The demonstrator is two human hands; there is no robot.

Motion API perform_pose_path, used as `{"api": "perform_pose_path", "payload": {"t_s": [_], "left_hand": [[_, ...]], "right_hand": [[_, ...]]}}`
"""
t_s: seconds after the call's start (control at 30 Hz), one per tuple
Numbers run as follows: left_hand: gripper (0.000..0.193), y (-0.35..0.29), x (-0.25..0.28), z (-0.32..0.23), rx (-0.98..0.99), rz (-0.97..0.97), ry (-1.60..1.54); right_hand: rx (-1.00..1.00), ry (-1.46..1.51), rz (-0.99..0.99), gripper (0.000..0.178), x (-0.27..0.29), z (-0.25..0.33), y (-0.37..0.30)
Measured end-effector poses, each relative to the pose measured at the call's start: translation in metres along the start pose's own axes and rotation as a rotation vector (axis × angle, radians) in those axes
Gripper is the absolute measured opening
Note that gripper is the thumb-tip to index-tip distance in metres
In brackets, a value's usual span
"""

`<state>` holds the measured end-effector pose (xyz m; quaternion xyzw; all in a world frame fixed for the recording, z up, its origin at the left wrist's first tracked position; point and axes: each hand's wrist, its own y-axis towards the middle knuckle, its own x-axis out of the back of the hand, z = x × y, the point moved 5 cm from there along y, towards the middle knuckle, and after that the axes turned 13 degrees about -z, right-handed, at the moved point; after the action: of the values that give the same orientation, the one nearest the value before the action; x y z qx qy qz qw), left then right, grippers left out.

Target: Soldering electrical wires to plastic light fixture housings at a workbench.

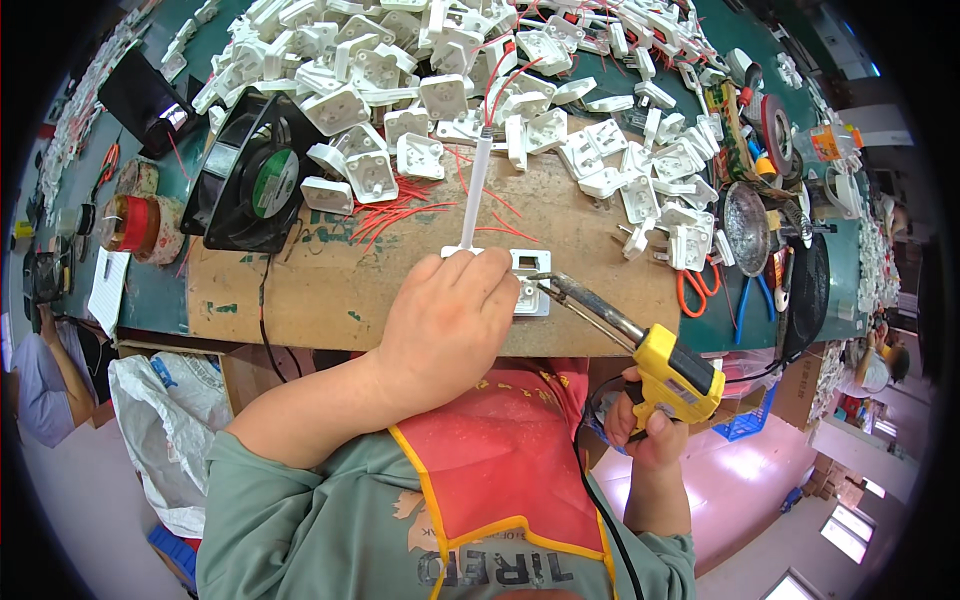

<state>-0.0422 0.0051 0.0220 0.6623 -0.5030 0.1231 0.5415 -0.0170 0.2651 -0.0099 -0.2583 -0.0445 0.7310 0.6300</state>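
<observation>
White plate (541,300): here it lies on the brown board (300,295), clock centre.
Left grip: your left hand (450,315) covers its nine-o'clock side; what you're pinching, I can't tell.
Right grip: your right hand (645,425) is wrapped round the yellow soldering gun (676,375) at four.
In the way: white tube (478,190) leaning up at eleven.
Around: black fan (222,190) and red wires (400,210) at ten, orange scissors (684,291) at three, white pieces (372,68) heaped at eleven.

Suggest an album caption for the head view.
Left hand on a white part, right hand holding a soldering gun over it.
</observation>
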Motion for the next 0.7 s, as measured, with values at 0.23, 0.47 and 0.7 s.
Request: {"api": "perform_pose_path", "payload": {"t_s": [0.23, 0.47, 0.7], "left_hand": [[0.015, 0.004, -0.001, -0.001, 0.032, 0.028, -0.053], [0.015, 0.007, 0.003, -0.005, 0.032, -0.005, -0.052], [0.015, 0.009, 0.003, -0.007, 0.039, -0.008, -0.032]], "right_hand": [[0.211, 0.065, -0.058, 0.071, 0.015, 0.022, 0.001], [0.635, -0.031, -0.376, 0.063, 0.07, 0.075, 0.014], [0.497, -0.229, -0.752, 0.041, 0.109, 0.088, 0.045]]}}
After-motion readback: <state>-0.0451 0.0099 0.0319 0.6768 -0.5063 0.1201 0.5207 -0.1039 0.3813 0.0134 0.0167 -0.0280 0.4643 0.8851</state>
